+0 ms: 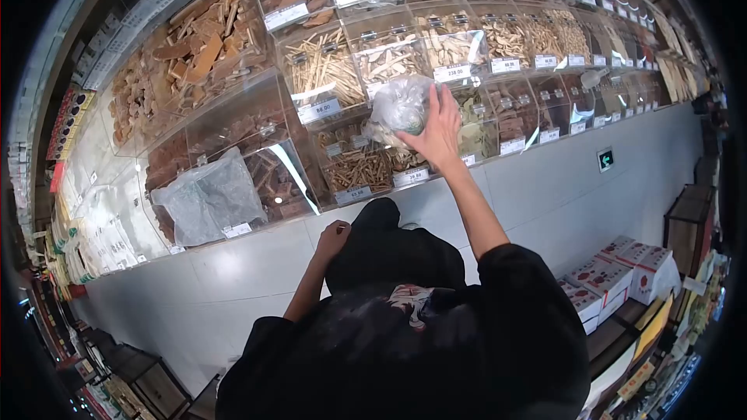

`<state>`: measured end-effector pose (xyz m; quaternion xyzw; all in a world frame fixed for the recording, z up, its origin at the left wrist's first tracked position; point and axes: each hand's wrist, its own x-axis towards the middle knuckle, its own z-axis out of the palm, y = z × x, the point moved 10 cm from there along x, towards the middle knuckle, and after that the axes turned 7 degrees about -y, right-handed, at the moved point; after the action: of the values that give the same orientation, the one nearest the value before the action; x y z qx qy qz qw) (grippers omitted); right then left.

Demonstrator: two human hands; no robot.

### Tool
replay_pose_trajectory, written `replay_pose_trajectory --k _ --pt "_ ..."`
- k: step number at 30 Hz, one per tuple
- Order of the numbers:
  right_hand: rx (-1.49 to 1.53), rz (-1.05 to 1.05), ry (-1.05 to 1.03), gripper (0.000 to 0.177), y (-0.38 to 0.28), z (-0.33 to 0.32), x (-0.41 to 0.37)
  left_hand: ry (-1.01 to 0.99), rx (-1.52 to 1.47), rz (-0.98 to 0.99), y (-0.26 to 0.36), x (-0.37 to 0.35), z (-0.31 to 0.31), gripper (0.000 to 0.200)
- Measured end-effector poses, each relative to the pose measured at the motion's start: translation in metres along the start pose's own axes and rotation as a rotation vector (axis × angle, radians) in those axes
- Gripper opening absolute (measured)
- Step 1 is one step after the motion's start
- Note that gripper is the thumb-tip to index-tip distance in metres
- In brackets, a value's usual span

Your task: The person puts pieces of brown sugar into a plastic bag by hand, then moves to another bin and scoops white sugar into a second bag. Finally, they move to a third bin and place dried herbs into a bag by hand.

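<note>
My right hand (438, 128) is closed round a crumpled clear plastic bag (399, 105), thumb on its near side and fingers on its far side. What is inside the bag cannot be made out. It rests against the lidded clear bins, hiding part of one with pale sliced pieces (389, 58). Below the bag sits a bin of thin brown sticks (358, 171). Down beside my thigh hangs my left hand (333, 238), its fingers loosely curled and no object showing in them.
Rows of clear bins hold dried goods, with price tags (318, 110) along their fronts. Another plastic bag (212, 196) lies on the lower left bins. White boxes with red print (611, 272) are stacked at right. Dark shelving (144, 377) stands at lower left.
</note>
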<state>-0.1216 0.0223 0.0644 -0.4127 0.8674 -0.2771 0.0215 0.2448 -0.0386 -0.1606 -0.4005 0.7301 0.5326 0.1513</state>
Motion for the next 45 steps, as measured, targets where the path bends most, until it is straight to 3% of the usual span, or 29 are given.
replay_pose_trajectory --k 5,6,10,13,15,17,18,21,23,25,26,29,32,35,37,38,40,41,43,45 --pt "-0.172 -0.034 -0.308 0.101 0.005 0.062 0.045 0.063 -0.143 0.016 0.072 -0.003 -0.013 0.034" --pt "-0.165 -0.022 -0.329 0.092 0.009 0.067 0.043 0.085 -0.138 0.056 0.093 -0.002 -0.018 0.034" --pt "-0.212 -0.132 -0.277 0.081 0.007 0.067 0.027 0.164 -0.273 0.228 0.166 0.024 -0.031 0.033" --pt "-0.198 -0.166 -0.387 0.077 0.006 0.069 0.023 0.286 -0.508 0.281 0.212 0.049 -0.050 0.054" --pt "0.027 -0.180 -0.290 0.062 0.007 0.052 0.021 0.396 -0.218 0.373 0.249 0.059 -0.064 0.078" --pt "0.312 -0.142 -0.175 0.053 0.025 0.044 0.017 0.446 0.022 0.451 0.299 0.048 -0.069 0.087" --pt "0.327 -0.172 -0.106 0.031 0.031 0.039 0.016 0.465 0.148 0.483 0.319 0.043 -0.067 0.092" --pt "1.039 0.214 -0.118 0.024 0.066 0.012 0.036 0.445 0.078 0.502 0.332 0.048 -0.058 0.096" --pt "1.031 0.223 -0.108 0.028 0.087 -0.004 0.066 0.445 0.014 0.474 0.321 0.060 -0.051 0.089" --pt "1.247 0.415 -0.195 0.028 0.116 0.012 0.081 0.446 0.080 0.422 0.312 0.073 -0.042 0.082" --pt "1.353 0.504 -0.245 0.029 0.127 0.021 0.087 0.479 0.102 0.461 0.309 0.078 -0.038 0.069" --pt "1.754 0.837 -0.437 0.027 0.152 0.063 0.087 0.390 -0.317 0.382 0.261 0.114 -0.019 0.066" --pt "1.835 0.883 -0.546 0.024 0.168 0.074 0.083 0.537 -0.154 0.344 0.273 0.107 -0.024 0.069" --pt "1.677 0.736 -0.555 0.020 0.148 0.047 0.083 0.662 0.014 0.354 0.334 0.065 -0.029 0.084" --pt "1.629 0.455 -0.547 0.020 0.101 0.008 0.080 0.682 0.131 0.454 0.381 0.040 -0.022 0.091" --pt "1.264 0.067 -0.539 0.019 0.077 -0.007 0.080 0.688 0.143 0.459 0.389 0.040 -0.017 0.090" --pt "0.813 -0.203 -0.675 0.019 0.029 -0.016 0.052 0.414 -0.071 0.115 0.346 0.090 0.001 0.080" --pt "0.752 -0.123 -0.839 0.018 0.012 -0.018 0.033 0.464 -0.225 0.255 0.332 0.097 0.006 0.071" --pt "0.629 -0.642 -0.334 0.027 -0.027 -0.056 0.000 0.509 -0.516 0.565 0.302 0.108 0.019 0.060" --pt "0.617 -0.848 -0.378 0.030 -0.049 -0.088 -0.024 0.514 -0.742 0.513 0.291 0.106 0.005 0.058"
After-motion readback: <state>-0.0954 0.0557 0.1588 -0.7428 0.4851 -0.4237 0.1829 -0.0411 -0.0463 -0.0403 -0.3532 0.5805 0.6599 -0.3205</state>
